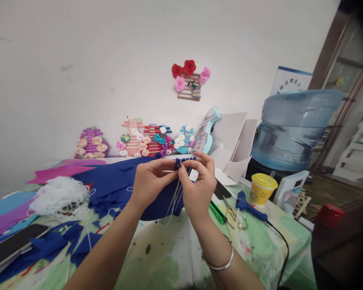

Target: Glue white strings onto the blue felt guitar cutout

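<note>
Close together in the middle of the view, my two hands pinch a small dark blue strip with white strings [186, 158] across it. My left hand [151, 181] grips its left end between thumb and fingers. My right hand [199, 187] closes on it from the right, thumb near the left hand's fingertips. Loose white string ends [176, 197] hang below the strip between the hands. Behind and under them lies dark blue sheet material [111, 181]. A tangled heap of white string [60, 196] rests on the table to the left.
Right of my hands lie a green cutter [218, 212], gold-handled scissors [237, 215], a blue glue gun [249, 206] with its cord, and a yellow tub [262, 188]. A phone [15, 245] is at the lower left. Flower-decorated crafts [153, 141] stand against the wall.
</note>
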Motion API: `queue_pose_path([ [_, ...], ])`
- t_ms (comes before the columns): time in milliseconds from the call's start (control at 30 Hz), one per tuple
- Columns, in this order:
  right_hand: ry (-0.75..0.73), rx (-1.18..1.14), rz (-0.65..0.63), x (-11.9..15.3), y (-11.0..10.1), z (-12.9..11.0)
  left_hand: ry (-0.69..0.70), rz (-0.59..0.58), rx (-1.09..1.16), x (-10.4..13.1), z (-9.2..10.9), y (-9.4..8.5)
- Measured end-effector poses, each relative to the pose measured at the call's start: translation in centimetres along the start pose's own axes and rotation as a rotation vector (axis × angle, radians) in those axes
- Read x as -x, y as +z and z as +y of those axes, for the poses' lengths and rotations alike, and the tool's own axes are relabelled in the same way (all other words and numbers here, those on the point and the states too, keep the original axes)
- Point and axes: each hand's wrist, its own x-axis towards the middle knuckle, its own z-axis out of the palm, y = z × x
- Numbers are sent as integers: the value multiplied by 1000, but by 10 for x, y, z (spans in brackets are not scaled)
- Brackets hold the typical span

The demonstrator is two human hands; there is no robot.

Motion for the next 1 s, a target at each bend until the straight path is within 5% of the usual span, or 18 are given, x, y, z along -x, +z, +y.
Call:
queue_pose_path([
  [333,22,-99,-127,-2,9,7,-15,173,-63,-8,-11,-5],
  [767,219,-30,-254,43,10,70,-71,250,63,-31,-30,-39],
  [900,211,-6,-274,49,-5,70,-97,238,97,-31,-32,-39],
  [1000,135,87,-296,48,-35,73,-141,207,150,-31,-32,-38],
])
